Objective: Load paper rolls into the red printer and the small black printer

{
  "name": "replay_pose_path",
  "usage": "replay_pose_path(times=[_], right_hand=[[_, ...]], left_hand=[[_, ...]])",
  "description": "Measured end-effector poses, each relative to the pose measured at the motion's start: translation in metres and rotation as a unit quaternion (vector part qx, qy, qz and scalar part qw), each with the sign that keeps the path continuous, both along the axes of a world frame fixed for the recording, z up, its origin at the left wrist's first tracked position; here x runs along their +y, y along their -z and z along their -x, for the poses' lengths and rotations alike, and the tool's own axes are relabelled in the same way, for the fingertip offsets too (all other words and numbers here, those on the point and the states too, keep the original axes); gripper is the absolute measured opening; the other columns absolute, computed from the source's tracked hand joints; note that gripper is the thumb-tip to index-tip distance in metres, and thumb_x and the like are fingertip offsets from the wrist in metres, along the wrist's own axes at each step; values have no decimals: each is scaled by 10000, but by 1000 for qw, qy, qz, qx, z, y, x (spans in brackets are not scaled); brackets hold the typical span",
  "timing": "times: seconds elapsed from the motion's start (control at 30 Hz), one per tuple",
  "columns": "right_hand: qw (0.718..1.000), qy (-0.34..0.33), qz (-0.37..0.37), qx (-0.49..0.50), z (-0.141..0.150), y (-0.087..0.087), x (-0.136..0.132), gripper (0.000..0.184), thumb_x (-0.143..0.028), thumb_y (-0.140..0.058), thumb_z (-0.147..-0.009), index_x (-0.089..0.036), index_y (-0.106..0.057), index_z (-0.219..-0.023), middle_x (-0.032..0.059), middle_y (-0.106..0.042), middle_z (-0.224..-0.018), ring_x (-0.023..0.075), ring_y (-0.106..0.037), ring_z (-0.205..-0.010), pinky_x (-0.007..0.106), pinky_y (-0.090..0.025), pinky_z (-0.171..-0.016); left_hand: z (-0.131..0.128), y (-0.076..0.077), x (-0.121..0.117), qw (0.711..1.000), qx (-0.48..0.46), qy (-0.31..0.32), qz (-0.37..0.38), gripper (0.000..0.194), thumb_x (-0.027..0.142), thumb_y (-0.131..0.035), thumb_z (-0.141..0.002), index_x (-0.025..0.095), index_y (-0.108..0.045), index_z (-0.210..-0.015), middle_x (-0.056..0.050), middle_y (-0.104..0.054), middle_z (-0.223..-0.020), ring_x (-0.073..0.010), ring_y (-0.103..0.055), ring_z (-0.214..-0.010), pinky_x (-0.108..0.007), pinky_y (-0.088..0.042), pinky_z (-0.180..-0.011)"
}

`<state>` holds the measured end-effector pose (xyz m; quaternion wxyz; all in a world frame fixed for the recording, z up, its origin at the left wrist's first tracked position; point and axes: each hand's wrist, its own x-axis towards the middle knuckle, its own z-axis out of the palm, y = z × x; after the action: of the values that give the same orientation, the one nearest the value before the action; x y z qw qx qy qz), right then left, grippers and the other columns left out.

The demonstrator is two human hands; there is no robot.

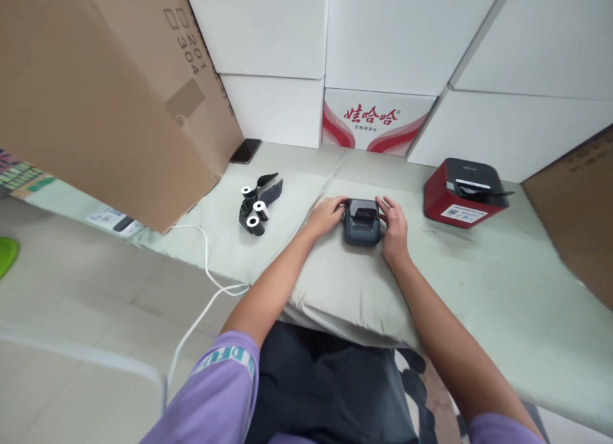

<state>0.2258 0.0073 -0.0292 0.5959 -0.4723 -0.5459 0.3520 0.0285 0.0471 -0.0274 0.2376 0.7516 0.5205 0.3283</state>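
Note:
A small dark portable receipt printer [363, 234] sits on the cloth-covered table in front of me, its windowed lid facing up. My left hand [327, 215] grips its left side, with the fingertips at the upper left corner. On the opposite side, my right hand [394, 228] holds the printer's right edge, fingers bent against it. Left of my hands lie several small paper rolls [255, 225] with dark outer layers, and a loose dark strip [271, 190] curls up beside them.
To the right stands a red and black box-shaped device [454, 195]. White boxes [272, 108] line the back, one with red lettering. A black phone [246, 151] lies by a large brown carton [119, 92] at left. White cables [207, 252] hang over the table's front edge.

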Motion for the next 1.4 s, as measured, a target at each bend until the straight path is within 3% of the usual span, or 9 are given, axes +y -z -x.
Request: replay_pose_path(times=[0.1, 0.33, 0.63, 0.77, 0.9, 1.03, 1.13, 1.27, 1.4], right_hand=[[999, -38, 7, 4, -5, -2, 5, 589, -634, -423, -951, -224, -555, -1353, 141, -621, -1425, 268, -580, -1338, 482, -427, -1122], [993, 102, -39, -37, 4, 6, -9, 488, -542, -474, -954, -159, -707, -1146, 148, -741, -1185, 283, -686, -1147, 521, -476, -1078], [988, -44, 59, -133, -1, -11, 20, 767, -723, -312, -938, -213, -527, -1469, 63, -409, -1618, 259, -306, -1538, 470, -199, -1273], [964, -52, 103, -239, -10, -21, 36, 744, -713, -309, -927, -212, -615, -1384, 52, -428, -1605, 266, -300, -1541, 455, -178, -1277], [934, -42, 165, -313, -21, -45, 52, 561, -521, -378, -947, -169, -734, -1199, 117, -547, -1508, 290, -434, -1467, 433, -308, -1214], [859, -116, 177, -466, -18, -69, 67, 226, -314, -633, -800, -226, -820, -889, 89, -767, -1158, 322, -515, -1384, 413, -332, -1174], [806, -161, 179, -541, -8, -72, 72, 162, -187, -733, -688, -250, -822, -808, 68, -780, -885, 341, -622, -1186, 451, -355, -1132], [827, -140, 129, -529, -11, -72, 71, 144, -192, -771, -676, -231, -800, -811, 65, -733, -861, 313, -635, -1052, 498, -370, -1097], [921, -57, 18, -386, -24, -90, 64, 259, -327, -805, -667, -245, -752, -907, 66, -688, -1012, 292, -625, -1033, 494, -482, -969]], left_hand=[[1, 1, 2, 1000, 13, -1, 14, 387, 245, -482, -940, 259, -636, -1295, -69, -700, -1259, -263, -585, -1201, -415, -413, -1076], [2, 1, 0, 1000, 13, 3, 21, 472, 242, -470, -945, 265, -604, -1398, -74, -689, -1299, -252, -581, -1243, -395, -391, -1119], [1, -4, -3, 996, 79, -14, 46, 617, 188, -438, -940, 232, -412, -1555, -97, -623, -1405, -235, -538, -1320, -370, -364, -1140], [0, -6, -4, 994, 92, -19, 50, 602, 206, -423, -954, 232, -411, -1555, -88, -629, -1405, -230, -537, -1326, -365, -364, -1143], [0, -4, -3, 995, 82, -22, 46, 604, 214, -431, -953, 233, -408, -1557, -89, -631, -1408, -221, -546, -1316, -362, -369, -1145], [0, -3, -2, 996, 73, -23, 42, 609, 214, -451, -942, 225, -421, -1550, -101, -650, -1380, -221, -573, -1286, -367, -391, -1130], [0, -4, -2, 997, 67, -22, 42, 615, 202, -451, -935, 217, -422, -1550, -96, -649, -1387, -219, -571, -1293, -361, -391, -1133], [-1, -4, -2, 996, 69, -29, 47, 621, 198, -455, -930, 223, -422, -1550, -80, -644, -1403, -219, -561, -1307, -355, -389, -1137], [-2, -1, 1, 997, 63, -28, 46, 622, 199, -445, -931, 221, -416, -1552, -65, -668, -1372, -208, -571, -1282, -351, -402, -1130]])
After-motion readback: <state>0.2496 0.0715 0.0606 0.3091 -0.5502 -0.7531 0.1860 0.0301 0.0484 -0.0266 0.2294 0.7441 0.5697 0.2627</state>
